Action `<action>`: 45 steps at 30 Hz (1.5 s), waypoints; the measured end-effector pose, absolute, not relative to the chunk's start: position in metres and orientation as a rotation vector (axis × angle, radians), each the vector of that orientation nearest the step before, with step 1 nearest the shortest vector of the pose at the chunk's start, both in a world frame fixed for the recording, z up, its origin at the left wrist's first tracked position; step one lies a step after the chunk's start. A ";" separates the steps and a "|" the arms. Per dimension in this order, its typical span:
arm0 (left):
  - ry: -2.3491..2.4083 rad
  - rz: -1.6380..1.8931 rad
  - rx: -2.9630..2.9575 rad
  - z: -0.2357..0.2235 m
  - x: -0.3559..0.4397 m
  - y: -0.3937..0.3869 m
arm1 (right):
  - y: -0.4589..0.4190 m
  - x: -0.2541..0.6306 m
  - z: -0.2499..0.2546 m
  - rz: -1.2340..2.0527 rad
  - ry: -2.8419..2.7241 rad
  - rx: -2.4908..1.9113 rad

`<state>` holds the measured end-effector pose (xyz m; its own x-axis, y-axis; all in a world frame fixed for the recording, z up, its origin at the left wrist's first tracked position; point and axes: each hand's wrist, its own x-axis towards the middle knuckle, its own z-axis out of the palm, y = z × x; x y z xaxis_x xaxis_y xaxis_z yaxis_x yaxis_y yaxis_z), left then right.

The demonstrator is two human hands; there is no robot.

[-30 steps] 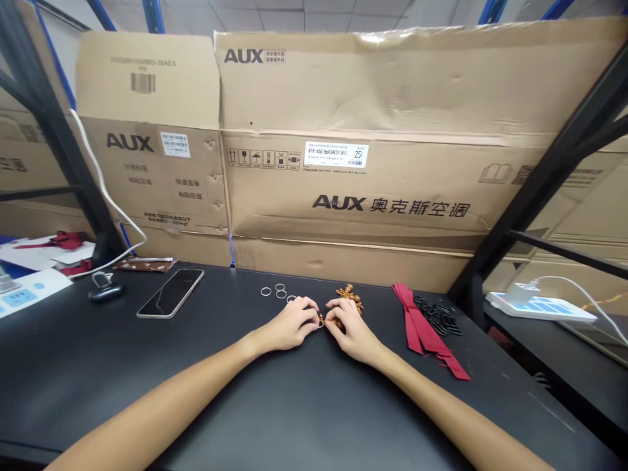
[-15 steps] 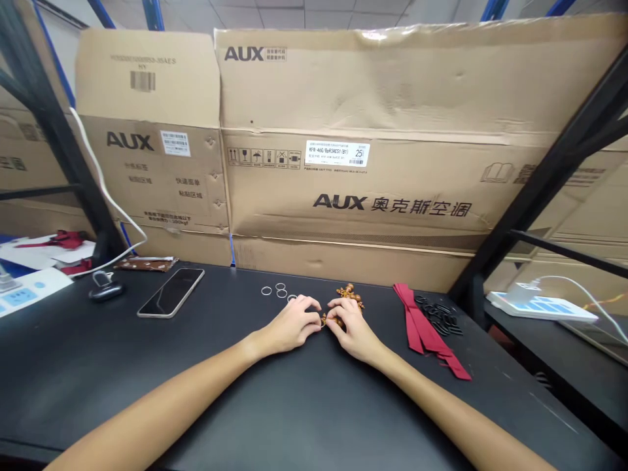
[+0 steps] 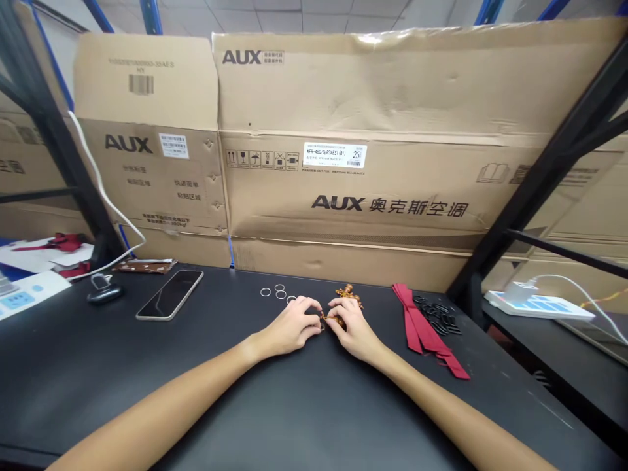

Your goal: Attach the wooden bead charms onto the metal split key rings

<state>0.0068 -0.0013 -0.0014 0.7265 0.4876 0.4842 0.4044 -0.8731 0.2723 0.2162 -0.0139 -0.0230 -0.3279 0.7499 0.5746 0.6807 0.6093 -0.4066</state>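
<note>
The left hand [image 3: 289, 326] and right hand [image 3: 354, 330] meet in a narrow pinch, fingertips closed around the end of a string of brown beads [image 3: 349, 295]. The fingers hide most of what they grip, so the exact hold on the string, and any knot or join there, cannot be made out. The rest of the beads bunch just beyond the right hand, lying on a black table [image 3: 88, 383] near its far edge.

The step in hand looks like close fingertip work on this small end of the beads. It calls for a steady pinch from both hands and a clearer view of the join.

Just left of the hands lie four small metal rings [image 3: 280, 292]. To the right are a folded red ribbon [image 3: 425, 333] and a heap of black rings [image 3: 438, 315]. Farther left lies a phone [image 3: 169, 295], and AUX cartons [image 3: 343, 118] stand along the back.
</note>
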 end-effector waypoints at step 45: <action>1.365 0.493 2.720 -0.018 -0.020 0.052 | 0.016 0.241 -0.028 0.033 -2.131 -1.799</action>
